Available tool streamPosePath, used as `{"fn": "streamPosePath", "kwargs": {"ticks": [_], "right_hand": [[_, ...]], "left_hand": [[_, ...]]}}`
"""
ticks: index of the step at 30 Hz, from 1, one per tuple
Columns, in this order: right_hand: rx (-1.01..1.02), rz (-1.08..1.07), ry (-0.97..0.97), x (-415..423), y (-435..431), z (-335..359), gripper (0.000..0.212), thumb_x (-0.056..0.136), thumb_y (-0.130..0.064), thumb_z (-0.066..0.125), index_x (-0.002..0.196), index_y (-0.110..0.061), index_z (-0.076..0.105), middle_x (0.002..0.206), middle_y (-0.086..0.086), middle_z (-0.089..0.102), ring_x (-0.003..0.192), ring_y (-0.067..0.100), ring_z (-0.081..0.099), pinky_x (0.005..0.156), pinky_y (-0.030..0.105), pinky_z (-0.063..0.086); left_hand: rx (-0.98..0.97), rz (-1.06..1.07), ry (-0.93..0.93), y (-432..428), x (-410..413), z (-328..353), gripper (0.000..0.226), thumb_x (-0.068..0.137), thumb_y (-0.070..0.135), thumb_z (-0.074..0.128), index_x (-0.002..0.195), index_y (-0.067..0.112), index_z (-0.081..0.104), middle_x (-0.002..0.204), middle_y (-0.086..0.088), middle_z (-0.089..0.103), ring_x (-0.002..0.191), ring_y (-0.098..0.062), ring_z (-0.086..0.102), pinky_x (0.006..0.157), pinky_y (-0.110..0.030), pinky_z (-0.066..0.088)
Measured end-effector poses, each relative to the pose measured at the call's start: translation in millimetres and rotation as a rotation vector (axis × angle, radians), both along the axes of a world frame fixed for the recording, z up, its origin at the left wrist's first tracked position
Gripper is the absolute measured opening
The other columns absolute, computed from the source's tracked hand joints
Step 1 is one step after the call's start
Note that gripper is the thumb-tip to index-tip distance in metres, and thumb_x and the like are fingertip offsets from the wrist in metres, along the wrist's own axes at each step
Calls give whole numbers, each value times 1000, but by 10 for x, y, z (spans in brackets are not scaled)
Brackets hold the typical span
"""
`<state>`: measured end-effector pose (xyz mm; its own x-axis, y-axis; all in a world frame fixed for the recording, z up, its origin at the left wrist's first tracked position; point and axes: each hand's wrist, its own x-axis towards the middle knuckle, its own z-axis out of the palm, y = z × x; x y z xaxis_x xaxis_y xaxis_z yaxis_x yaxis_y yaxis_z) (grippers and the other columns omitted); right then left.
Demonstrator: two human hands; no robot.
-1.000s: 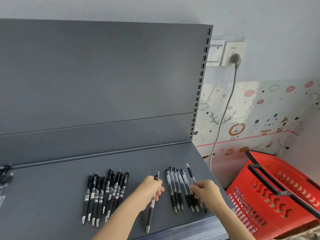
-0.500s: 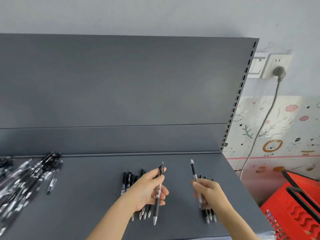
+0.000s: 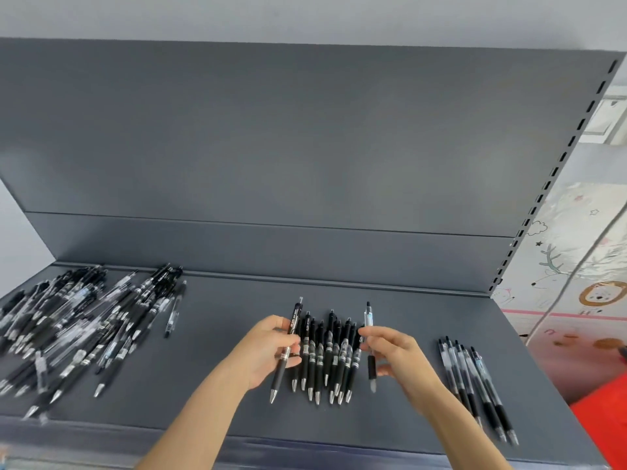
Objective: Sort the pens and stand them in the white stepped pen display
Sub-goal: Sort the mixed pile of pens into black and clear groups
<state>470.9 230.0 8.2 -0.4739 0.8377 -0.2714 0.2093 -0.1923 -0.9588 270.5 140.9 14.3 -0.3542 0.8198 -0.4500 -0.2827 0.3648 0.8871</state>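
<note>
As types are seemingly being sorted, a black pen (image 3: 294, 322) is being pinched by the left hand (image 3: 266, 354) and a clear pen (image 3: 368, 316) by the right hand (image 3: 398, 354), over the row (image 3: 327, 361) at the heap's (image 3: 84, 327) 3 o'clock; display unseen.

Dark grey metal shelf (image 3: 217, 395): flat deck below upright back panel (image 3: 305, 147) of same grey.
Far left on deck: loose heap of pens (image 3: 78, 327), black and clear-barrelled mixed, crossing and overlapping, partly blurred.
Just beside heap's right edge: single clear pen (image 3: 173, 313).
Centre: row of black pens (image 3: 325, 361), side by side, touching, tips toward front edge.
Right, well apart from row: small group of clear-barrelled pens (image 3: 475, 385), roughly parallel, tips toward front, nearest ends blurred.
</note>
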Motion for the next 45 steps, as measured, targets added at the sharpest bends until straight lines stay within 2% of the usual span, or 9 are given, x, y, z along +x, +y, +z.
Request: {"fn": "streamPosePath", "kwargs": {"ticks": [8,12,16,20,24,28,31,37,45], "right_hand": [[-11,-19,-22,32,20,-78,22,86,8,51,86,-14,46,74,-1,66,70,12,56,53,21,33],[240,-70,-483,143,69,-158,24,88,-5,55,111,-9,53,92,2,62,86,20,58,69,25,41],[512,1,-1059,319,95,-148,18,88,-4,43,103,-6,53,109,10,61,92,29,58,67,27,39],[561,2,-1234,423,93,-186,24,88,-1,42,109,-7,53,115,8,58,101,26,62,67,26,40],[600,-32,-1261,497,63,-224,28,91,-4,41,117,-10,50,121,6,52,110,23,57,75,27,46],[645,-37,-1253,543,41,-235,25,90,-7,42,113,-10,52,121,7,50,112,23,50,81,27,44],[689,-27,-1221,520,21,-183,22,91,-10,42,110,-11,53,117,6,50,110,24,49,81,27,42],[830,106,-964,224,-151,-76,38,98,-31,39,132,-16,44,125,2,51,119,22,43,95,27,38],[885,258,-830,-388,-390,-98,48,98,-34,37,143,-18,32,133,-4,48,125,19,40,98,28,37]], "left_hand": [[-79,43,139,41,-103,-111,20,88,-2,55,107,2,57,81,-9,59,69,-19,53,72,-31,52],[-119,121,300,78,-191,-244,18,83,-2,61,101,0,60,75,-9,59,62,-20,53,58,-27,47],[-198,78,595,119,-129,-276,10,77,0,64,76,8,57,68,-10,56,59,-23,50,62,-36,51],[-241,8,718,138,-40,-289,27,76,4,64,64,19,45,73,-14,58,65,-23,52,76,-43,54],[-231,-26,685,139,13,-297,18,82,9,64,100,10,62,92,-13,63,84,-28,62,84,-35,52],[-225,-68,736,117,36,-306,33,85,12,58,64,27,37,71,0,48,78,-22,47,72,-29,44],[-212,-71,788,99,41,-292,22,87,14,55,73,26,43,66,7,43,82,-19,43,68,-26,33],[-213,-37,954,-111,-19,-228,41,93,21,49,133,13,48,133,-7,52,125,-24,44,98,-32,37],[-289,50,1059,-652,-405,-136,43,96,25,45,137,14,42,137,-3,46,131,-22,32,99,-33,38]]}}
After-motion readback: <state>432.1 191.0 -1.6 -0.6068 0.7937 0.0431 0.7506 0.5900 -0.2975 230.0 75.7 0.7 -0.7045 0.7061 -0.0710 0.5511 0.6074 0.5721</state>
